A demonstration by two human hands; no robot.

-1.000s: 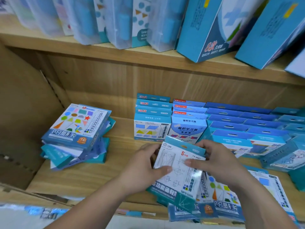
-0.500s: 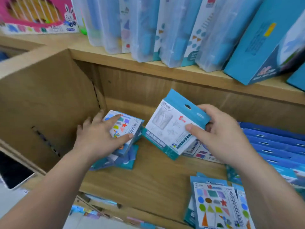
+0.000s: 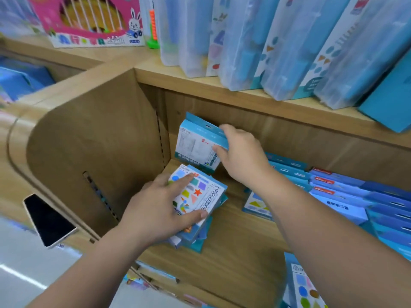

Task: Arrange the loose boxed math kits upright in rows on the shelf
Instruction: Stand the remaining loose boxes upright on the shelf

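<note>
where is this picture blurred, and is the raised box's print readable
Head view: motion blur smears the left edge and black flat phone; print on the white-and-blue boxed kit in the right hand is too soft to read; the shape-printed box under the left hand is sharper.

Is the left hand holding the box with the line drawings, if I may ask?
No, the left hand grips the coloured-shapes box on the pile; the right hand holds the line-drawing box.
</note>
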